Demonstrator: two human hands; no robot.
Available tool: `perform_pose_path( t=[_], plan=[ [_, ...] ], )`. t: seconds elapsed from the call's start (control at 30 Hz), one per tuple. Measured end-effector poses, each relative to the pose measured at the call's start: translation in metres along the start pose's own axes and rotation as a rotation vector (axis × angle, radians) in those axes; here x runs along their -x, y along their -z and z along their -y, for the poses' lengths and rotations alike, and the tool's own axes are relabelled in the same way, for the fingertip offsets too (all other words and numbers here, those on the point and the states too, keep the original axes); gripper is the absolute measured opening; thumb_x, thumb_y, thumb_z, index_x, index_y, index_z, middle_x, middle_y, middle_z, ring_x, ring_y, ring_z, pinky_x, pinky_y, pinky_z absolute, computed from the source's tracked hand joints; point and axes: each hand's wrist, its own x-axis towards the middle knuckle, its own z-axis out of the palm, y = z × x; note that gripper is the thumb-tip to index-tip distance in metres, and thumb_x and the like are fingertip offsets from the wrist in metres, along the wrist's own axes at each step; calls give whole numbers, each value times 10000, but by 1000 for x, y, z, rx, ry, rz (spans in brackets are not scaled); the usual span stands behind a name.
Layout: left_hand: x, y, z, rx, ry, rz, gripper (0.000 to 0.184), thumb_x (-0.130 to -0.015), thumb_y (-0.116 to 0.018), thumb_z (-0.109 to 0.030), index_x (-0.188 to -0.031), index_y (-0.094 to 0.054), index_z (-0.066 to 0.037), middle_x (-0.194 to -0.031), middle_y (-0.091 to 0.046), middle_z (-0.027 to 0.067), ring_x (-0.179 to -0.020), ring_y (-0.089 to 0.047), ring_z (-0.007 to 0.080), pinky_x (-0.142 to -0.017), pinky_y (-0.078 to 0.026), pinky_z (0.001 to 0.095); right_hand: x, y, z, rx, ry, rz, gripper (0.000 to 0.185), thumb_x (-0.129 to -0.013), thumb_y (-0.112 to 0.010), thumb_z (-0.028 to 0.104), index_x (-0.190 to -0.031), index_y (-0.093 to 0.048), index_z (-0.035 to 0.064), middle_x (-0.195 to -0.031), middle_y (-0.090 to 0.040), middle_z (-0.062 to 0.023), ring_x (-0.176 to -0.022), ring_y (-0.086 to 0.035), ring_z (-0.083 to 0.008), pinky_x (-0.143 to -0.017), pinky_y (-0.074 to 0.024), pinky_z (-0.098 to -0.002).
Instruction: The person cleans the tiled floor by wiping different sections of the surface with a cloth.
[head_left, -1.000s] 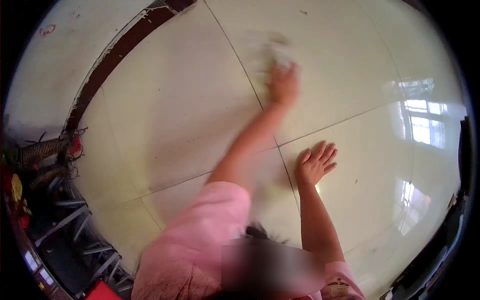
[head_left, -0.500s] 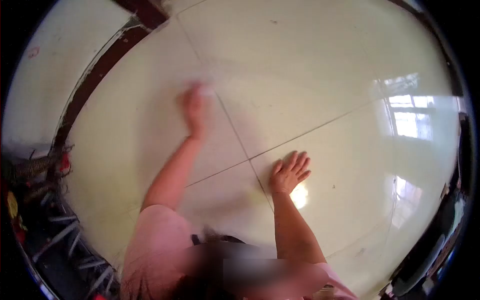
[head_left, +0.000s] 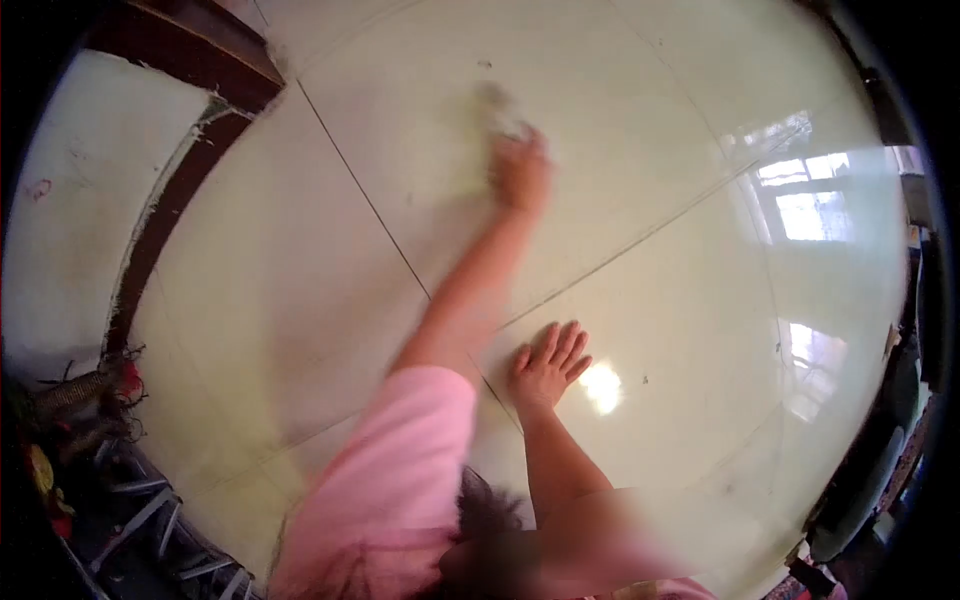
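My left hand (head_left: 522, 172) is stretched far forward over the pale tiled floor (head_left: 620, 190), its fingers curled and blurred by motion. A small whitish patch shows at its fingertips; what it is I cannot make out. Nearer to me, my right hand (head_left: 547, 368) rests flat on the same floor, palm down and fingers spread. A tile joint runs diagonally between the two hands. Beyond my left hand, a small dark mark (head_left: 485, 64) shows on the tile.
A dark red-brown wooden frame (head_left: 180, 210) edges a whitish panel on the left. Cluttered items with grey strips (head_left: 135, 535) lie at lower left. Dark objects (head_left: 865, 490) line the right edge. Window reflections (head_left: 810, 200) gleam on the floor.
My left hand has swept forward and to the right across the floor. My right hand stays planted; the view has shifted slightly.
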Motion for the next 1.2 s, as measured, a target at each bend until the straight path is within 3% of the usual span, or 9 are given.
perform_pose_path(
  t=[0.1, 0.13, 0.27, 0.3, 0.47, 0.63, 0.77, 0.93, 1.2],
  plan=[
    [92, -39, -109, 73, -367, -61, 323, -839, -487, -238, -1161, -507, -246, -995, -494, 155, -855, -520, 302, -760, -427, 426, 0, 9, -4, 44, 17, 110, 648, -846, -402, 385, -1370, -175, 78, -1445, -55, -149, -1333, -8, -323, -1041, 63, -516],
    [109, -29, -130, 428, -330, 566, 309, -857, -461, -241, -1161, -513, -223, -1109, -428, 148, -981, -474, 300, -860, -378, 456, -2, 10, -4, 30, 10, 99, 648, -846, -402, 385, -1370, -175, 78, -1445, -55, -149, -1333, -8, -323, -1041, 63, -516],
    [128, 4, -153, 618, -540, 720, 304, -827, -502, -192, -1122, -549, -245, -1019, -515, 113, -1029, -474, 280, -898, -359, 432, -2, 8, -8, 73, 8, 166, 626, -864, -371, 385, -1380, -143, 113, -1444, -67, -139, -1332, -6, -328, -1044, 52, -517],
    [123, -23, -138, 769, -579, 173, 328, -805, -514, -162, -1129, -542, -201, -1000, -531, 86, -1019, -490, 275, -898, -351, 425, -1, 7, -8, 80, -5, 191, 621, -869, -364, 385, -1382, -135, 121, -1444, -70, -136, -1331, -6, -329, -1045, 49, -518],
    [-17, 38, 60, 150, 3, -603, 519, -845, -506, -134, -1287, -283, 20, -1316, -341, 174, -1231, -267, 328, -981, -272, 409, 3, -10, -15, -101, 77, -114, 643, -801, -465, 340, -1342, -245, 72, -1436, -83, -158, -1327, -16, -354, -1032, -12, -559],
    [-61, 39, 107, -263, 586, 102, 661, -796, -551, -318, -1310, -269, -13, -1355, -298, 168, -1255, -244, 330, -974, -236, 513, 5, -7, -17, -143, 56, -18, 605, -870, -355, 395, -1375, -151, 131, -1451, -12, -116, -1334, 37, -317, -1040, 43, -533],
    [-51, -49, 43, -179, -420, -183, 386, -724, -519, -164, -1103, -536, -93, -1105, -529, 120, -987, -482, 298, -862, -367, 402, 4, -6, -15, -217, 77, -138, 639, -809, -494, 319, -1336, -234, 70, -1422, -137, -165, -1321, -77, -359, -1026, -32, -570],
    [132, -24, -133, 201, -798, 392, 361, -784, -473, -154, -1139, -533, -138, -1200, -472, -3, -1023, -427, 256, -858, -372, 403, 4, -7, -16, -216, -4, -3, 597, -855, -402, 350, -1362, -196, 112, -1442, -92, -137, -1331, -64, -321, -1042, -27, -542],
    [194, -24, -149, 214, -979, 387, 431, -772, -454, -161, -1201, -487, -155, -1304, -385, -11, -1103, -385, 252, -913, -337, 404, -8, -78, -16, -455, 30, -235, 496, -920, -260, 320, -1357, -187, 98, -1439, -144, -92, -1330, -120, -240, -1081, -100, -394]
  ],
)
